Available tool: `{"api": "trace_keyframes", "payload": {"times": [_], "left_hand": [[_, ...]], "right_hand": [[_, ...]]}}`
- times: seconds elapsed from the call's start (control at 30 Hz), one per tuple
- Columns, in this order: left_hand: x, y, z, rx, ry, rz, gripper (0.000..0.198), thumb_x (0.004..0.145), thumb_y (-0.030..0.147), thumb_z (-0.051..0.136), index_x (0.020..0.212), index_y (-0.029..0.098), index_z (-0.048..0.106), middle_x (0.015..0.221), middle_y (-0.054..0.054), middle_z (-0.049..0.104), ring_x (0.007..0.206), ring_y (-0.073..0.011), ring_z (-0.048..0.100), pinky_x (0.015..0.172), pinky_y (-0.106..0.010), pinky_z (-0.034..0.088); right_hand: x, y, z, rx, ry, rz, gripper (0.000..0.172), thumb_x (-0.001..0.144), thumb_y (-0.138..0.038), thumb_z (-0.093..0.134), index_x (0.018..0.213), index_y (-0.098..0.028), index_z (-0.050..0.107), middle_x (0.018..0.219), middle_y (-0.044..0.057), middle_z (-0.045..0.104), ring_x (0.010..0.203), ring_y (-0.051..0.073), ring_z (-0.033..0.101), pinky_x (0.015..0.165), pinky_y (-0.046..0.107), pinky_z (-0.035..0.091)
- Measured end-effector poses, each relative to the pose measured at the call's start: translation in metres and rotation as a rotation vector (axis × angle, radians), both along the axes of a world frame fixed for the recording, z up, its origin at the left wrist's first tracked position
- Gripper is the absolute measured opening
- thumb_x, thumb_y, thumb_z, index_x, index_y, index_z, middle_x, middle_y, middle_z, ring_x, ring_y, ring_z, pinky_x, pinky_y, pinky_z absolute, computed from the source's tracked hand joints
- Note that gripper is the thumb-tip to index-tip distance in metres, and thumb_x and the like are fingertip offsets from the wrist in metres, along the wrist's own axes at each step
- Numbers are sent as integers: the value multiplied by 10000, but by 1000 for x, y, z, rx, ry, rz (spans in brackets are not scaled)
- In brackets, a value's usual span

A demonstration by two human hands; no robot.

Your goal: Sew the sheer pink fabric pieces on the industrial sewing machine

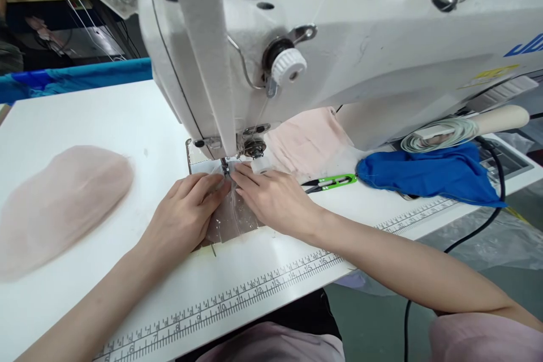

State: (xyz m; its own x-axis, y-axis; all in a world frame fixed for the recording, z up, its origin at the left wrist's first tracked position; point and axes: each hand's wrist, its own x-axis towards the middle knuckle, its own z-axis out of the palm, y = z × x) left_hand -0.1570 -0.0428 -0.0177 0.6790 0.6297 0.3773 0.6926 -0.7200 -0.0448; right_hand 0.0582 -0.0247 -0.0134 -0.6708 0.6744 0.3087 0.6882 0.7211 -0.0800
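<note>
My left hand (pixel 186 209) is bent beside the presser foot (pixel 224 167) of a white sewing machine (pixel 339 45), thumb and forefinger closed on thin, sheer fabric (pixel 232 195). On the other side of the foot, my right hand (pixel 275 198) pinches the same fabric, its fingertips close to the needle area. Much of the fabric is hidden under my fingers, and its edges are hard to make out over the shiny machine bed. Green thread snips (pixel 331 182) lie to the right of my right hand. Pale pink fabric (pixel 307 138) lies behind that hand, under the machine arm.
A sheer pink fabric piece (pixel 63 203) lies on the white table (pixel 139 107) at left. Blue cloth (pixel 428 172) and a coil of pale cord (pixel 439 134) are at right. A printed ruler (pixel 237 300) runs along the front edge. A black cable (pixel 503 181) hangs at right.
</note>
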Motion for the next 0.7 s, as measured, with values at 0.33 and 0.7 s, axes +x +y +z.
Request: {"api": "trace_keyframes", "payload": {"times": [0.33,0.7], "left_hand": [[-1,-4,2,73,129,0,414,929,79,403,1316,70,548,1316,-179,609,1222,-297,585,1106,-532,374],[1,-5,5,66,137,7,423,929,62,391,1320,91,549,1305,-159,619,1209,-277,597,1133,-543,335]], "right_hand": [[0,5,1,2,-5,6,329,1008,-253,427,1149,-63,656,1241,163,660,1221,248,571,895,364,543],[0,6,-2,54,3,5,318,1006,-262,436,1114,-86,677,1223,132,678,1185,232,592,892,337,521]]}}
